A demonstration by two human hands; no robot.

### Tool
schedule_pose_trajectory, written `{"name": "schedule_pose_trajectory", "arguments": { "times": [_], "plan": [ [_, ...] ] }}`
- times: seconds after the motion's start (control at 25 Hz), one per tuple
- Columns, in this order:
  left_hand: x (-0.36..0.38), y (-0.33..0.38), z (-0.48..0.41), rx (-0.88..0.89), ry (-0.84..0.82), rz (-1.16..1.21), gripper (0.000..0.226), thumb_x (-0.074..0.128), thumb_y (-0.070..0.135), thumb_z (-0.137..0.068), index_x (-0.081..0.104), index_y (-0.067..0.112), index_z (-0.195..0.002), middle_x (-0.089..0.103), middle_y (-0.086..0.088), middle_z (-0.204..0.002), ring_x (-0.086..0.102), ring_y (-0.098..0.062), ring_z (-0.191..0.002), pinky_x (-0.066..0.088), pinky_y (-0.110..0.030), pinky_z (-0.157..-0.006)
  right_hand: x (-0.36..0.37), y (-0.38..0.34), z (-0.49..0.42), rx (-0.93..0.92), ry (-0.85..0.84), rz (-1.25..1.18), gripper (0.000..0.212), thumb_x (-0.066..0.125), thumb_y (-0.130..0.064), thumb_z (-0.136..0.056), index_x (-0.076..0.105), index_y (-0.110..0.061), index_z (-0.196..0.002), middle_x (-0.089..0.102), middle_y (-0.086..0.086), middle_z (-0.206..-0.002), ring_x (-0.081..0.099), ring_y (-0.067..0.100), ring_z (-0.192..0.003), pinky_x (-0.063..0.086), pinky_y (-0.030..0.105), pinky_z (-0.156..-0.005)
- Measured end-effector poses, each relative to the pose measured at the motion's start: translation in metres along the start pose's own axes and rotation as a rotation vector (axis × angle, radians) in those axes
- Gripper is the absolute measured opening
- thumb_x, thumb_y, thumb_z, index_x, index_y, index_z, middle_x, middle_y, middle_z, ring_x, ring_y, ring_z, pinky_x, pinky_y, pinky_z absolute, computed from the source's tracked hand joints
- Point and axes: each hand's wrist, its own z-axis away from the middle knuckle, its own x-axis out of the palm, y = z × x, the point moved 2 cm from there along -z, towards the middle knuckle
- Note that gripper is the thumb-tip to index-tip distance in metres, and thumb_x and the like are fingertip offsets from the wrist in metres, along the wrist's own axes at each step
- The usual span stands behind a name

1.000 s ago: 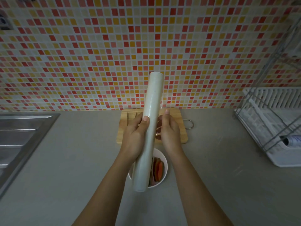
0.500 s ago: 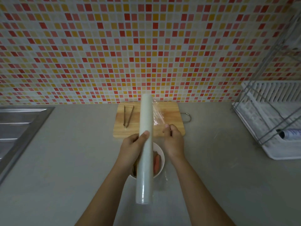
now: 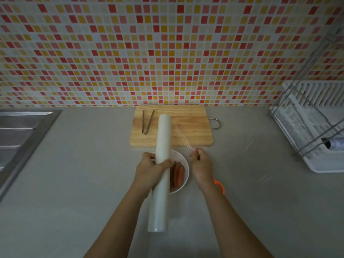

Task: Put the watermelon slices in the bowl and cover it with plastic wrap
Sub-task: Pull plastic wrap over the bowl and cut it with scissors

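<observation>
The long white roll of plastic wrap is gripped near its middle by the left hand, whose fingers and thumb are closed fully round the tube. The free edge of the clear film is pinched in the curled fingers of the right hand, just beside the roll, and a narrow, wrinkled triangle of film is seen stretched between the two.

Below the hands, the round white bowl stands on the grey countertop, partly hidden by the roll. The red watermelon slices are already leaning inside it, so the filling is judged done and the covering is the step in hand.

The roll's long axis runs away from the person toward the tiled wall. Its far end lies over the wooden cutting board, where metal tongs are lying. Its near end points back at the person. The film is drawn off to the right, across that axis.

More film will probably have to be pulled out, since the drawn length looks too short to span the rim. The sheet should then be lowered over the bowl and kept taut so that it does not cling to itself.
</observation>
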Motion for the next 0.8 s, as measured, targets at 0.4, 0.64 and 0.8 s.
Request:
{"name": "schedule_pose_trajectory", "arguments": {
  "times": [0.4, 0.64, 0.8],
  "plan": [
    [-0.014, -0.011, 0.002, -0.058, -0.017, 0.076, 0.047, 0.058, 0.044, -0.085, 0.044, 0.013, -0.117, 0.06, -0.008, -0.101, 0.063, -0.025, -0.086, 0.056, -0.042, -0.07, 0.008, 0.016, 0.006, 0.015, 0.015, 0.047, 0.033, 0.04, -0.023, -0.097, 0.046, -0.007, -0.068, 0.05, 0.008, -0.064, 0.047, 0.025, -0.066, 0.027, 0.032, -0.058],
    [-0.038, -0.014, 0.005, -0.025, 0.043, 0.054, 0.031, 0.068, 0.04, -0.08, 0.06, 0.014, -0.094, 0.067, -0.012, -0.094, 0.067, -0.028, -0.083, 0.058, -0.046, -0.076, 0.011, 0.02, 0.006, 0.01, 0.086, 0.02, 0.04, 0.042, -0.019, -0.096, 0.039, -0.015, -0.056, 0.043, 0.002, -0.053, 0.044, 0.025, -0.059, 0.02, 0.033, -0.053],
    [-0.049, -0.015, 0.007, 0.042, 0.064, -0.054, 0.035, 0.045, 0.044, -0.091, 0.063, 0.013, -0.089, 0.066, -0.012, -0.09, 0.064, -0.029, -0.08, 0.053, -0.042, -0.07, 0.015, 0.023, 0.001, 0.019, 0.036, 0.021, 0.036, 0.039, -0.024, -0.097, 0.046, -0.011, -0.064, 0.05, 0.008, -0.061, 0.048, 0.026, -0.062, 0.029, 0.034, -0.057]
  ]
}}
